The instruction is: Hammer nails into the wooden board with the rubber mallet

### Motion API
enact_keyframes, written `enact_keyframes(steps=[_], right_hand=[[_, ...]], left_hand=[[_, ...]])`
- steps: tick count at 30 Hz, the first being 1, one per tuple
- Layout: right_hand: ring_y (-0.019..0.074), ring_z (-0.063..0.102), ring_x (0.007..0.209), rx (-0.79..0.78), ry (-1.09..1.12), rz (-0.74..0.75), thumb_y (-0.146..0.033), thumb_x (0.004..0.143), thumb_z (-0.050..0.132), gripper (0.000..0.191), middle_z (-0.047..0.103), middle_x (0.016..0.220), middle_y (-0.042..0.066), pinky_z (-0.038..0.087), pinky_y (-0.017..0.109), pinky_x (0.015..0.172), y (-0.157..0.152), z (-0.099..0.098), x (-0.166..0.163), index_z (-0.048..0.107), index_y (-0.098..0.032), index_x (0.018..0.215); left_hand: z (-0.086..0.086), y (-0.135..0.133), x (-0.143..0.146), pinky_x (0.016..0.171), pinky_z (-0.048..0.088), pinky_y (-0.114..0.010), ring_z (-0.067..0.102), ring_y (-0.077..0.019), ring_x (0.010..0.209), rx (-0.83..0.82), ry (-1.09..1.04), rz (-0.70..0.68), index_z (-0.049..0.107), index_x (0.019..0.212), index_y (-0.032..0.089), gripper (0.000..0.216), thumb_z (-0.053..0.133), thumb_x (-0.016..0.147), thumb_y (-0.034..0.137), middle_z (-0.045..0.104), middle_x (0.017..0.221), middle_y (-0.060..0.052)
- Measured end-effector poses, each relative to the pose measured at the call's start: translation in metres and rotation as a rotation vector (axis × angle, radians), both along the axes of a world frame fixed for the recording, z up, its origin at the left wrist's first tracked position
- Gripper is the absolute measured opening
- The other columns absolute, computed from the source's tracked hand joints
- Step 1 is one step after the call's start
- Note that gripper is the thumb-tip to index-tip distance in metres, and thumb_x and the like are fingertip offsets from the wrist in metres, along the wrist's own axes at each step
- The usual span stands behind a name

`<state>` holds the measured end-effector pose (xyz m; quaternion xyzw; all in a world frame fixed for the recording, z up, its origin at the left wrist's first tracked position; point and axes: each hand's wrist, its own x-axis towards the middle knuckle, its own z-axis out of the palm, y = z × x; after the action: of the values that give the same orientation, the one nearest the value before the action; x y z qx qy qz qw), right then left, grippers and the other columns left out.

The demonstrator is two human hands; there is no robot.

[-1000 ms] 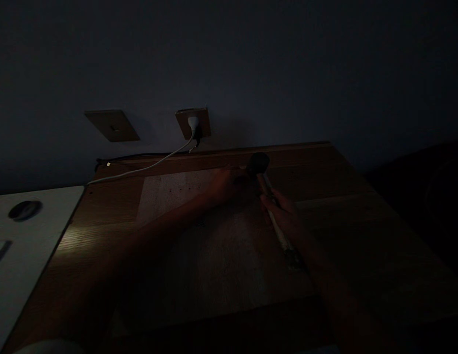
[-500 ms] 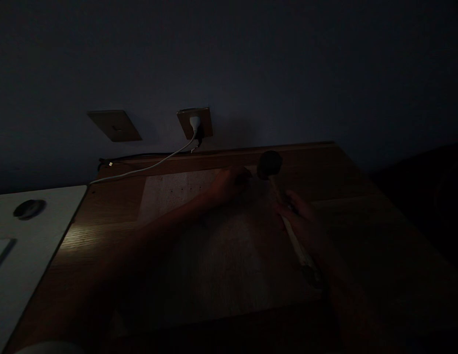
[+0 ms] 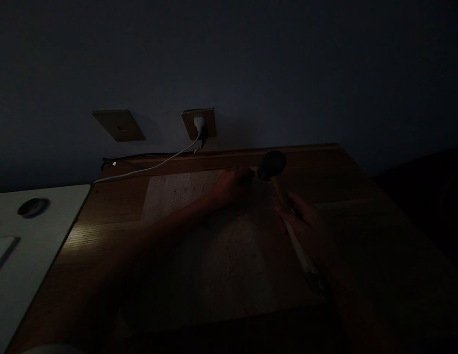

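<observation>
In dim light, my right hand [image 3: 300,216] is closed around the wooden handle of a mallet [image 3: 272,165]. The mallet's dark, rounded head points toward the wall, just right of my left hand [image 3: 234,183]. That left hand rests on the far part of a pale wooden board [image 3: 229,265], its fingers curled together. Whatever those fingers hold, if anything, is too dark to make out. A row of small dark holes or dots marks the board to the left of my left hand.
The board lies on a brown wooden tabletop [image 3: 116,201] against the wall. A wall outlet [image 3: 210,120] has a white cable [image 3: 155,168] plugged in, trailing left. Left of it is a wall plate [image 3: 120,125]. A white desk [image 3: 40,241] with a round dark grommet [image 3: 34,208] adjoins at left.
The view has shifted slightly, so everything sits a little farther right. The mallet head looks slightly larger and its angle has changed a little. My left hand stays in place on the board.
</observation>
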<state>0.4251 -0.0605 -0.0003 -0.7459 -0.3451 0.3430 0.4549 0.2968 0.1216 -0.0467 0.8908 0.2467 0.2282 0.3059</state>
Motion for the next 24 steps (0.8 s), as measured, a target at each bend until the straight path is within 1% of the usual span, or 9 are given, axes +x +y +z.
enact_keyframes(steps=[5, 9, 12, 15, 18, 21, 24], right_hand=[[0.0155, 0.05, 0.043, 0.008, -0.02, -0.004, -0.057, 0.075, 0.066, 0.049, 0.052, 0.052, -0.007, 0.039, 0.028, 0.041, -0.004, -0.01, -0.003, 0.062, -0.021, 0.108], [0.0151, 0.051, 0.043, 0.022, -0.037, 0.018, -0.055, 0.081, 0.064, 0.045, 0.053, 0.052, -0.007, 0.041, 0.028, 0.041, -0.004, -0.018, -0.004, 0.062, -0.021, 0.11], [0.0152, 0.051, 0.042, 0.017, -0.021, 0.009, -0.055, 0.081, 0.064, 0.046, 0.053, 0.049, -0.008, 0.041, 0.027, 0.04, -0.003, -0.018, -0.008, 0.061, -0.02, 0.11], [0.0152, 0.05, 0.037, -0.003, 0.044, 0.003, -0.059, 0.078, 0.063, 0.051, 0.053, 0.047, -0.008, 0.04, 0.027, 0.036, -0.003, -0.012, -0.012, 0.06, -0.02, 0.111], [0.0153, 0.05, 0.036, -0.021, 0.096, -0.007, -0.061, 0.077, 0.064, 0.056, 0.054, 0.047, -0.009, 0.041, 0.026, 0.034, -0.005, -0.009, -0.016, 0.059, -0.02, 0.116], [0.0139, 0.045, 0.034, -0.015, 0.142, 0.018, -0.061, 0.078, 0.066, 0.056, 0.051, 0.044, -0.01, 0.038, 0.025, 0.033, -0.006, -0.01, -0.017, 0.059, -0.02, 0.116], [0.0128, 0.044, 0.034, 0.002, 0.142, 0.041, -0.06, 0.081, 0.066, 0.054, 0.05, 0.042, -0.01, 0.034, 0.024, 0.034, -0.006, -0.014, -0.017, 0.061, -0.02, 0.115]], left_hand=[[-0.002, 0.0, 0.0, 0.082, 0.057, -0.029, 0.072, -0.0175, 0.089, -0.019, -0.037, -0.017, 0.072, 0.112, 0.015, 0.031, 0.065, 0.083, 0.008, 0.078, 0.103, -0.007], [-0.005, 0.002, 0.0, 0.084, 0.057, -0.032, 0.072, -0.0196, 0.089, 0.015, -0.025, -0.002, 0.073, 0.108, 0.015, 0.028, 0.066, 0.082, 0.009, 0.078, 0.101, -0.007], [-0.006, 0.003, 0.0, 0.083, 0.057, -0.033, 0.073, -0.0206, 0.09, -0.005, -0.033, -0.011, 0.072, 0.11, 0.013, 0.029, 0.064, 0.083, 0.008, 0.078, 0.103, -0.009], [-0.005, 0.002, 0.0, 0.085, 0.057, -0.031, 0.074, -0.0198, 0.095, -0.052, -0.074, -0.012, 0.068, 0.118, 0.014, 0.036, 0.064, 0.083, 0.007, 0.078, 0.108, -0.009], [-0.004, 0.001, -0.001, 0.085, 0.058, -0.029, 0.075, -0.0184, 0.094, -0.11, -0.114, -0.018, 0.063, 0.126, 0.014, 0.043, 0.067, 0.083, 0.008, 0.079, 0.108, -0.008], [-0.005, 0.001, -0.001, 0.086, 0.058, -0.028, 0.076, -0.0183, 0.096, -0.15, -0.132, -0.03, 0.063, 0.125, 0.016, 0.04, 0.068, 0.085, 0.009, 0.079, 0.109, -0.007], [-0.005, 0.001, 0.0, 0.086, 0.058, -0.028, 0.076, -0.0189, 0.098, -0.147, -0.124, -0.021, 0.064, 0.124, 0.017, 0.04, 0.069, 0.085, 0.009, 0.079, 0.112, -0.008]])
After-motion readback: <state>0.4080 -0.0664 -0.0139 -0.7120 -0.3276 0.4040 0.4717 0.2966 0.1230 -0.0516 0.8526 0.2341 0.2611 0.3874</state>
